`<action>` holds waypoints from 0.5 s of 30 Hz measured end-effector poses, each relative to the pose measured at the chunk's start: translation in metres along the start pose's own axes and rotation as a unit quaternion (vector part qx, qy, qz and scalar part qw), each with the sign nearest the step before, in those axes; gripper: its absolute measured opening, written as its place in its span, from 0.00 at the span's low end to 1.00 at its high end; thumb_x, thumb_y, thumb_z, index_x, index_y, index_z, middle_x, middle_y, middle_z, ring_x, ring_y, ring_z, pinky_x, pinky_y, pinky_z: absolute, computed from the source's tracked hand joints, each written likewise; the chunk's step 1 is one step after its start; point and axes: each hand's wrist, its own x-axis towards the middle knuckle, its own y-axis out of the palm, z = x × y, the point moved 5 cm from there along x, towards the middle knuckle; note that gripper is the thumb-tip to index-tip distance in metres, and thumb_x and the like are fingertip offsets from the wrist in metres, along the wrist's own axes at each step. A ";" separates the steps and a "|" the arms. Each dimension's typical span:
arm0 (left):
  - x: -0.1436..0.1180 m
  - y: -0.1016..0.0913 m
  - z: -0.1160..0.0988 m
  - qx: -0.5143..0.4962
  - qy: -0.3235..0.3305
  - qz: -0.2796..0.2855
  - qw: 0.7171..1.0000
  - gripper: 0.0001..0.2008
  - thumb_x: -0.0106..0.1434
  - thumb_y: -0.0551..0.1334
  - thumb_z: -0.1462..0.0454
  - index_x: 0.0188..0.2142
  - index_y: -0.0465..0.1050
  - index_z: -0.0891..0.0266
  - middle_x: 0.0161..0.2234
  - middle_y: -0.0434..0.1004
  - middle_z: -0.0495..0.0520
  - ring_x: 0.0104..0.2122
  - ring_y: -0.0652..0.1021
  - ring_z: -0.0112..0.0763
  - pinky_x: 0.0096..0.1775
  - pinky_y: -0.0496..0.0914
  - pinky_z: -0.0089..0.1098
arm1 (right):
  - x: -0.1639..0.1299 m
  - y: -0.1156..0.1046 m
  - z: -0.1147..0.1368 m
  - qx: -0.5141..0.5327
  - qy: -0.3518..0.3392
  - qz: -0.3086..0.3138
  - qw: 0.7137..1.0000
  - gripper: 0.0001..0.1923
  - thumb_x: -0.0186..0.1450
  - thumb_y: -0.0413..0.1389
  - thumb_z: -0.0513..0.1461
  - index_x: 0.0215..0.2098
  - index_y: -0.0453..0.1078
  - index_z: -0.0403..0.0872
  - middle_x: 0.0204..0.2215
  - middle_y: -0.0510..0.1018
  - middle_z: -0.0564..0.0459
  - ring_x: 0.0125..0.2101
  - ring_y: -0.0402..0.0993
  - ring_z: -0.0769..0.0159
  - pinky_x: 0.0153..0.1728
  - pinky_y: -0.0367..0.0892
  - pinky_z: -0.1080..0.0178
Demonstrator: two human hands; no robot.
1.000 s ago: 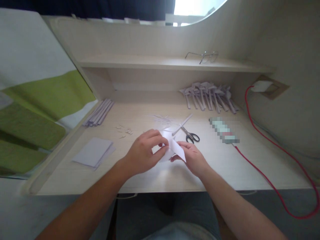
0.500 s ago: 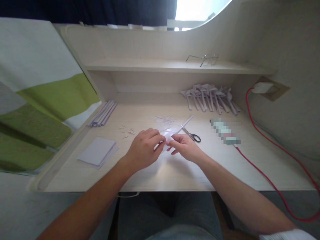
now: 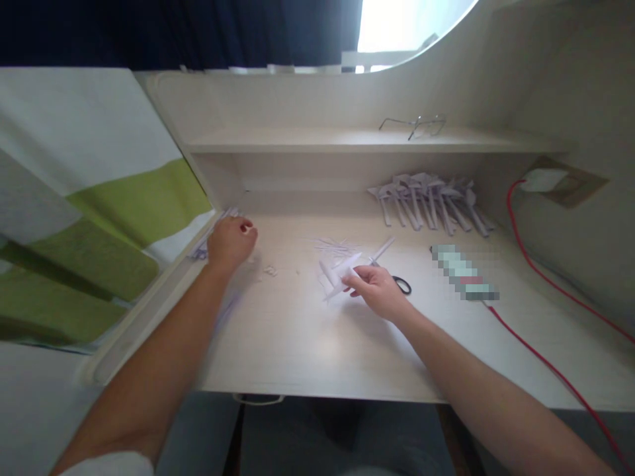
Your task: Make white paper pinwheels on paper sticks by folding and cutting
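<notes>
My right hand pinches a white paper pinwheel above the middle of the desk. My left hand is at the left with its fingers curled together. What it holds, if anything, I cannot make out. Behind and beside it lies a bundle of rolled paper sticks, mostly covered by the hand. Small paper scraps are just right of that hand. Beyond the pinwheel are thin paper strips and a single paper stick. Scissors lie partly hidden behind my right hand.
Several finished paper pinwheels lie in a row at the back right. A phone, blurred out, has a red cable running to the wall socket. Eyeglasses rest on the shelf. My left forearm mostly hides the paper sheets.
My left hand has let go of the pinwheel and moved left to the bundle of paper sticks. My right hand still holds the pinwheel, which shows more fully. The view has shifted slightly.
</notes>
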 end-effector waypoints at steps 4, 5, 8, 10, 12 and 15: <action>0.031 -0.008 0.052 0.042 -0.044 -0.039 0.997 0.11 0.60 0.62 0.61 0.25 0.75 0.66 0.32 0.74 0.58 0.51 0.72 0.48 0.50 0.60 0.49 | -0.003 -0.003 0.001 -0.008 -0.013 -0.019 1.000 0.18 0.66 0.60 0.50 0.28 0.78 0.45 0.24 0.78 0.52 0.28 0.75 0.62 0.31 0.69 0.62; 0.033 -0.007 0.059 0.052 -0.051 -0.035 0.997 0.09 0.58 0.66 0.62 0.25 0.75 0.67 0.33 0.75 0.60 0.51 0.72 0.52 0.51 0.60 0.52 | -0.004 -0.003 0.001 -0.011 -0.016 -0.024 1.000 0.18 0.66 0.60 0.50 0.28 0.78 0.45 0.24 0.78 0.52 0.28 0.75 0.62 0.31 0.69 0.62; 0.033 -0.003 0.070 0.077 -0.065 -0.014 0.995 0.11 0.63 0.68 0.62 0.40 0.77 0.70 0.44 0.78 0.62 0.52 0.75 0.52 0.53 0.67 0.55 | -0.007 -0.005 0.003 -0.022 -0.019 -0.033 0.999 0.17 0.66 0.59 0.49 0.27 0.77 0.46 0.23 0.77 0.53 0.28 0.74 0.62 0.31 0.67 0.62; 0.034 0.001 0.072 0.081 -0.068 -0.005 0.994 0.18 0.69 0.65 0.59 0.53 0.73 0.66 0.53 0.76 0.61 0.51 0.78 0.46 0.51 0.74 0.51 | -0.008 -0.005 0.003 -0.030 -0.017 -0.036 0.999 0.18 0.67 0.59 0.49 0.26 0.77 0.46 0.22 0.77 0.54 0.28 0.73 0.62 0.31 0.65 0.62; 0.038 0.005 0.074 0.077 -0.065 -0.005 0.995 0.20 0.71 0.63 0.57 0.59 0.70 0.62 0.57 0.73 0.60 0.50 0.79 0.42 0.49 0.77 0.47 | -0.008 -0.006 0.003 -0.038 -0.014 -0.036 0.999 0.18 0.67 0.58 0.49 0.26 0.77 0.46 0.22 0.76 0.54 0.27 0.72 0.63 0.31 0.63 0.62; 0.049 0.012 0.078 0.062 -0.066 -0.017 0.996 0.14 0.67 0.65 0.57 0.38 0.77 0.69 0.44 0.79 0.58 0.51 0.76 0.45 0.53 0.68 0.50 | -0.007 -0.006 0.002 -0.045 -0.009 -0.038 0.998 0.17 0.67 0.58 0.48 0.27 0.77 0.46 0.22 0.75 0.55 0.27 0.70 0.64 0.31 0.61 0.63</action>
